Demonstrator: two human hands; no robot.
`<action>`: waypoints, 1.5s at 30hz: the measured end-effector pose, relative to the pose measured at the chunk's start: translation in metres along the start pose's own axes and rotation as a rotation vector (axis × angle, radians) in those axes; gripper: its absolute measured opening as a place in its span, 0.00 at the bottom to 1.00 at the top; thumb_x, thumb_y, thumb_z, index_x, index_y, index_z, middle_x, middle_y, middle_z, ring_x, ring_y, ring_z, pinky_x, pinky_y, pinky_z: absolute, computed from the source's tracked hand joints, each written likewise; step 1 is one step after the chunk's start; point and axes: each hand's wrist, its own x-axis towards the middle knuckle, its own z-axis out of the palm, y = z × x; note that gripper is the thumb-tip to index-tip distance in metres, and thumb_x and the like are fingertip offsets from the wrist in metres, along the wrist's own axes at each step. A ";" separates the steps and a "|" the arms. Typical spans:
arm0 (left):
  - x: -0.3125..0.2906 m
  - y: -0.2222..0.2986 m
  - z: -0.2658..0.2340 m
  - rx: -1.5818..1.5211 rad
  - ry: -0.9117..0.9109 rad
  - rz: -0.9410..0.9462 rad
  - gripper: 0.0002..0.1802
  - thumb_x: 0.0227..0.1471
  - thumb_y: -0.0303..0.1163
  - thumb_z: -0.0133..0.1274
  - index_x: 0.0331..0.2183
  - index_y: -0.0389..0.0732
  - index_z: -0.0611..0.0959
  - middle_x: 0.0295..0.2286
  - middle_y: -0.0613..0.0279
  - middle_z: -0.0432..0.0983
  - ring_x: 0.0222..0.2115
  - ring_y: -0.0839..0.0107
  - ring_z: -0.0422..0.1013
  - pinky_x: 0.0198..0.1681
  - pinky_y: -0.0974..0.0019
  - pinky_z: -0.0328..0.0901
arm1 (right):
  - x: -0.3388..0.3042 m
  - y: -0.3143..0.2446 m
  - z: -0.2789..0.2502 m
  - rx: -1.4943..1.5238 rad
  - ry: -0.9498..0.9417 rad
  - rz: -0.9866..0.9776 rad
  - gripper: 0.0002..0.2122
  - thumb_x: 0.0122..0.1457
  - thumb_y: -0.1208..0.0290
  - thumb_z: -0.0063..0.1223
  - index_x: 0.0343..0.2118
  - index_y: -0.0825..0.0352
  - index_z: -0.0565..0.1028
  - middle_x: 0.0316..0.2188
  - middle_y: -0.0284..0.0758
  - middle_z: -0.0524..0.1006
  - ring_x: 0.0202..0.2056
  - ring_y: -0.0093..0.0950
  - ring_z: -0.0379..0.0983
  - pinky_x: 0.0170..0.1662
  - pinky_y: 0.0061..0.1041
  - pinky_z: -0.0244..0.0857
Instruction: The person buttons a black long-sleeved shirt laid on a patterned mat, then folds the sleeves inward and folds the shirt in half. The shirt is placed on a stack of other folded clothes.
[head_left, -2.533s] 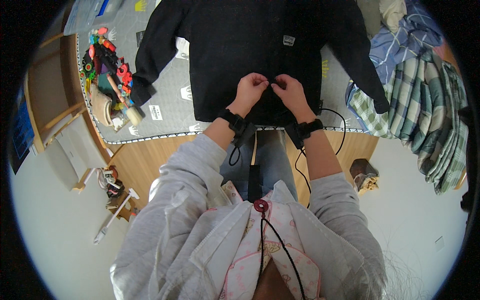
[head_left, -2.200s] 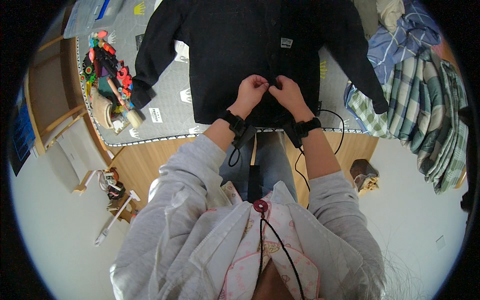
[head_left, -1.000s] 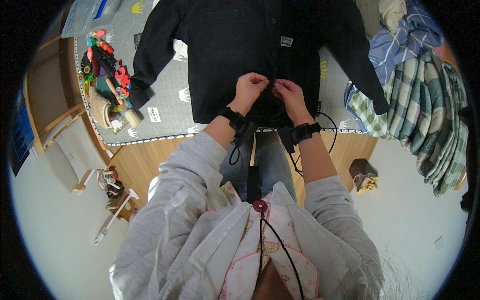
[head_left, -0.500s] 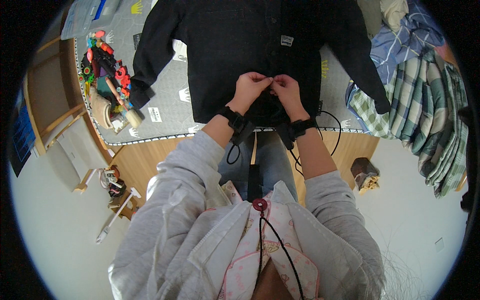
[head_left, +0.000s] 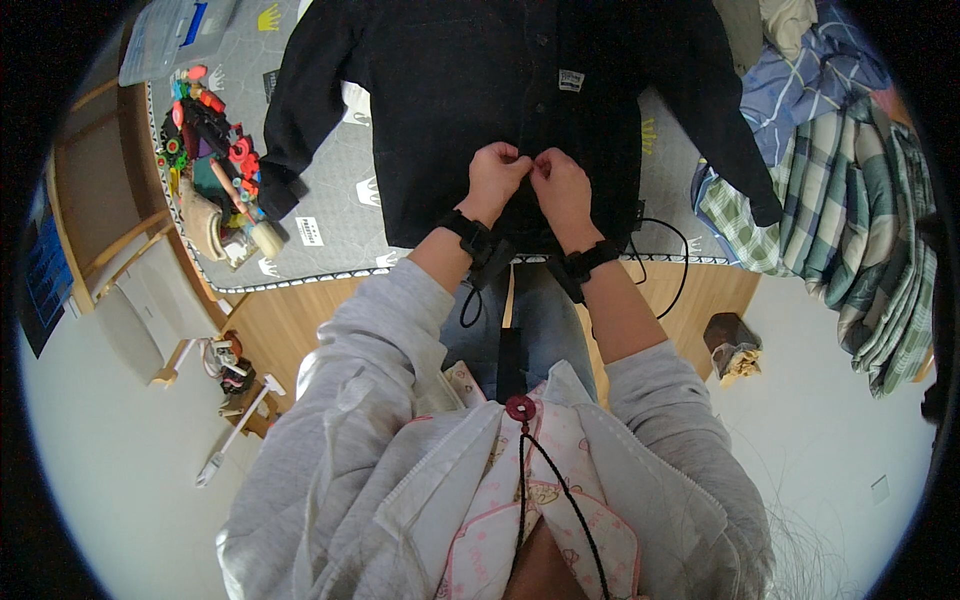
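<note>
A black button-up jacket (head_left: 450,110) lies spread flat with its sleeves out to both sides. Down its middle runs a front edge with dark buttons (head_left: 541,107) and a small pale label (head_left: 571,80). Low on that front edge my left hand (head_left: 495,182) pinches the cloth. Close against it, my right hand (head_left: 562,192) pinches the same edge, fingertips nearly touching the left ones. Whatever lies between the fingertips is too small and covered to make out. Black straps with small devices sit on both wrists.
Under the jacket is a grey patterned bed cover (head_left: 330,225). Left of it lie a heap of small colourful toys (head_left: 215,150) and a clear plastic box (head_left: 175,45). Folded checked cloth (head_left: 850,200) is piled at the right. A black cable (head_left: 684,270) loops beside my right wrist.
My right hand has shifted slightly left and its fingers have turned more upright. My left hand stays almost in place, still pinching the jacket's front edge.
</note>
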 end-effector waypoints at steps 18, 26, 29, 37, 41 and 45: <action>-0.007 0.020 0.000 -0.391 -0.167 -0.176 0.04 0.46 0.27 0.54 0.27 0.36 0.77 0.22 0.66 0.71 0.24 0.77 0.69 0.26 0.74 0.65 | 0.019 0.026 -0.004 0.512 -0.180 0.314 0.08 0.50 0.71 0.52 0.29 0.71 0.73 0.23 0.40 0.75 0.25 0.31 0.73 0.28 0.28 0.66; 0.008 0.035 -0.005 0.317 -0.252 -0.020 0.08 0.44 0.28 0.55 0.20 0.33 0.76 0.18 0.58 0.72 0.20 0.74 0.70 0.21 0.70 0.64 | 0.014 0.019 -0.005 0.094 -0.046 0.024 0.06 0.50 0.72 0.50 0.28 0.69 0.71 0.25 0.43 0.74 0.28 0.40 0.72 0.30 0.32 0.66; 0.012 0.035 -0.003 0.298 -0.260 -0.018 0.09 0.43 0.28 0.55 0.20 0.32 0.76 0.18 0.57 0.72 0.19 0.74 0.70 0.21 0.70 0.64 | 0.011 0.016 -0.007 0.029 0.003 -0.050 0.06 0.50 0.72 0.50 0.28 0.68 0.71 0.25 0.42 0.74 0.29 0.39 0.72 0.30 0.33 0.66; 0.007 0.019 0.002 -0.092 -0.226 -0.103 0.09 0.44 0.26 0.54 0.18 0.37 0.73 0.18 0.66 0.70 0.20 0.78 0.67 0.22 0.72 0.63 | 0.012 0.016 -0.010 0.177 -0.070 0.089 0.06 0.49 0.72 0.51 0.29 0.69 0.72 0.27 0.42 0.75 0.30 0.38 0.73 0.31 0.31 0.67; 0.003 0.017 0.005 -0.085 -0.180 -0.069 0.08 0.44 0.25 0.54 0.19 0.38 0.73 0.19 0.66 0.70 0.21 0.78 0.67 0.22 0.73 0.62 | 0.016 0.020 -0.010 0.294 -0.103 0.193 0.06 0.50 0.72 0.51 0.29 0.69 0.73 0.28 0.43 0.75 0.31 0.38 0.73 0.32 0.30 0.67; 0.005 0.019 0.003 0.109 -0.163 0.053 0.09 0.42 0.29 0.55 0.18 0.35 0.76 0.17 0.58 0.72 0.18 0.72 0.70 0.21 0.70 0.64 | 0.013 0.018 -0.010 0.176 -0.058 0.133 0.06 0.50 0.72 0.50 0.29 0.69 0.72 0.27 0.43 0.75 0.30 0.39 0.73 0.31 0.31 0.67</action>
